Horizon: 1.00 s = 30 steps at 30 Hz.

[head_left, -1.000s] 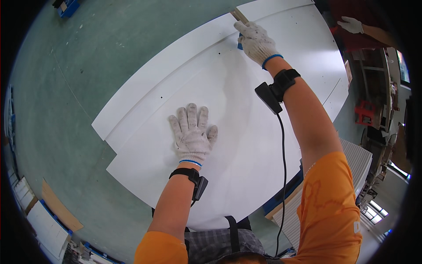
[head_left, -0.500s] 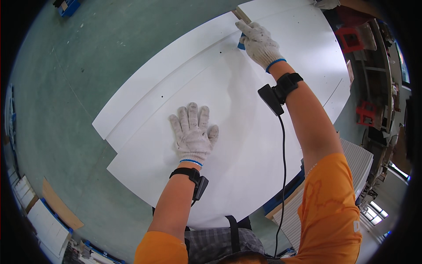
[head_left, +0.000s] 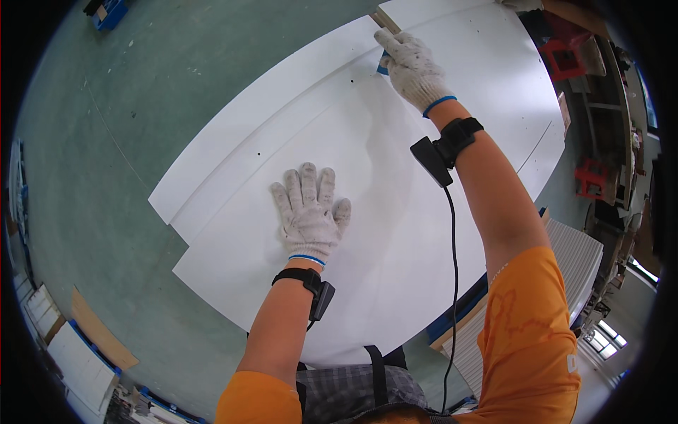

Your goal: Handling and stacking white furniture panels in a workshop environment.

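Note:
A large white panel (head_left: pixel 233 247) lies in front of me, with stepped white boards along its far left side. My left hand (head_left: pixel 308 219), in a grubby white knit glove, rests flat on it with the fingers spread. My right hand (head_left: pixel 412 69), gloved the same way, reaches to the far part of the panel. Its fingers are closed on a small blue object (head_left: pixel 383 63), whose kind I cannot make out because the hand covers most of it. Two fingers point toward a brown strip (head_left: pixel 385 22) in a gap at the far edge.
Another person's gloved hand (head_left: pixel 521 4) touches the far right edge. Red stools (head_left: pixel 563 60) stand right of the panel. Stacked ribbed white boards (head_left: pixel 575 261) lie at my right. A black cable (head_left: pixel 455 283) hangs from my right wrist device. A blue crate (head_left: pixel 109 14) sits on the green floor.
My right hand has slid slightly to the left with the blue object. My left hand stays flat in the same place.

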Motion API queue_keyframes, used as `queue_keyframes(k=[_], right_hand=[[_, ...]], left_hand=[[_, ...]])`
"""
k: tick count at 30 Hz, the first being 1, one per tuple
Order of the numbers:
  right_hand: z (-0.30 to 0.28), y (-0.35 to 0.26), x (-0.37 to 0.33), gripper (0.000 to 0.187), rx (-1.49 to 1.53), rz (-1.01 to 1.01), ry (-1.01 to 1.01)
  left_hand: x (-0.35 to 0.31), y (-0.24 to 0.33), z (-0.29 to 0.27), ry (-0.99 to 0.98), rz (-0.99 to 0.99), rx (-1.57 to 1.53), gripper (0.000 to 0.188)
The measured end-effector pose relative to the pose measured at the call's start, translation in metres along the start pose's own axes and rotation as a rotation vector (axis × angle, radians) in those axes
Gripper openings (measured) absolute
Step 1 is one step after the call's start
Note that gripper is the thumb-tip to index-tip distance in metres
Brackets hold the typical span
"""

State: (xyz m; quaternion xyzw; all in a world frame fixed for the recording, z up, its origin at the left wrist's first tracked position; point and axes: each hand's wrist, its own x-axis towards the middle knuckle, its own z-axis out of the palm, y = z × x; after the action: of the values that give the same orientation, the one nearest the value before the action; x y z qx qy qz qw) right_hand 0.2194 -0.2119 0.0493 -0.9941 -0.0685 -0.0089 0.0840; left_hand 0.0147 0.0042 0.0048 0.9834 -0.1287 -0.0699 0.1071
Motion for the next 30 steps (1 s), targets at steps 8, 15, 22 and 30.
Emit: queue_keyframes(k=[8, 15, 22, 30], right_hand=[[0.002, 0.003, -0.007, 0.036, 0.001, 0.029, 0.083], [-0.018, 0.037, -0.064, 0.036, 0.579, 0.516, 0.254], [-0.069, 0.082, -0.228, 0.036, 0.965, 0.873, 0.436], [-0.04, 0.18, -0.515, 0.035, 0.895, 1.45, 1.069]], left_hand=[[0.0, 0.002, 0.001, 0.022, 0.005, 0.058, 0.06], [-0.001, 0.006, 0.001, -0.006, 0.012, 0.114, 0.06], [-0.005, 0.003, 0.018, 0.056, 0.024, 0.174, 0.061], [0.0, -0.012, 0.032, 0.142, 0.042, 0.333, 0.057]])
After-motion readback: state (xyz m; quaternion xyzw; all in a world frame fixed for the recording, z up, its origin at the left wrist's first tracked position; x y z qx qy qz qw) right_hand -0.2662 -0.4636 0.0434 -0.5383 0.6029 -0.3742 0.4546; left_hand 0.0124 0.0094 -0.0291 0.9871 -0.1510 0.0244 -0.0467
